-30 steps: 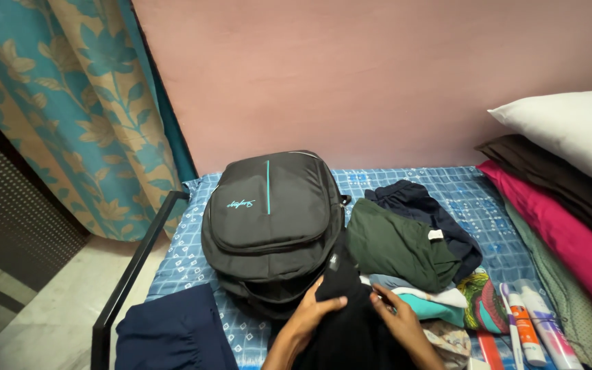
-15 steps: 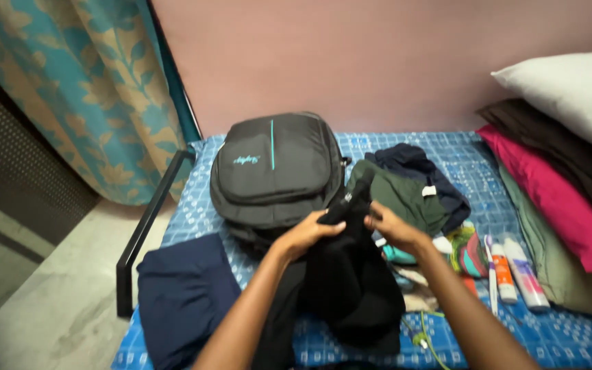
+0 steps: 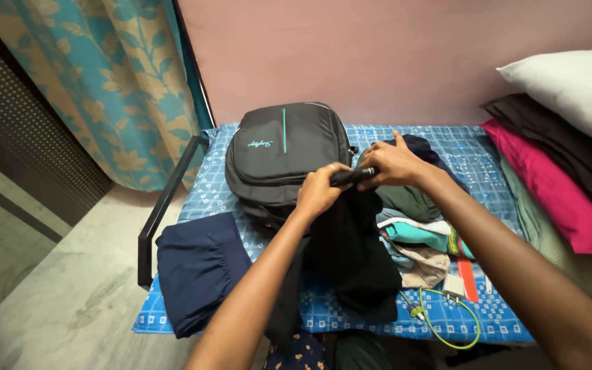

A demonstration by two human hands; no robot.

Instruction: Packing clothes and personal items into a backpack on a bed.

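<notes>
While both hands lift it, black garment (image 3: 351, 253) hangs.
Left hand (image 3: 320, 192) and right hand (image 3: 388, 164) pinch its top edge, near the grey backpack (image 3: 286, 154).

Lots of stuff on the blue patterned bedsheet (image 3: 488, 147): a folded navy cloth (image 3: 200, 267) near the black metal bed rail (image 3: 162, 212), a yellow-green cable (image 3: 450, 318), a white pillow (image 3: 573, 92) over pink (image 3: 556, 188) and dark brown bedding (image 3: 563, 147), teal floral curtain (image 3: 114, 82) behind.

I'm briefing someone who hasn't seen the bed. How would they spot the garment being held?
On the blue patterned bed, just in front of the dark grey backpack, both hands, left and right, hold up a black garment by its top edge. It alone hangs lifted; the navy cloth lies flat.
</notes>
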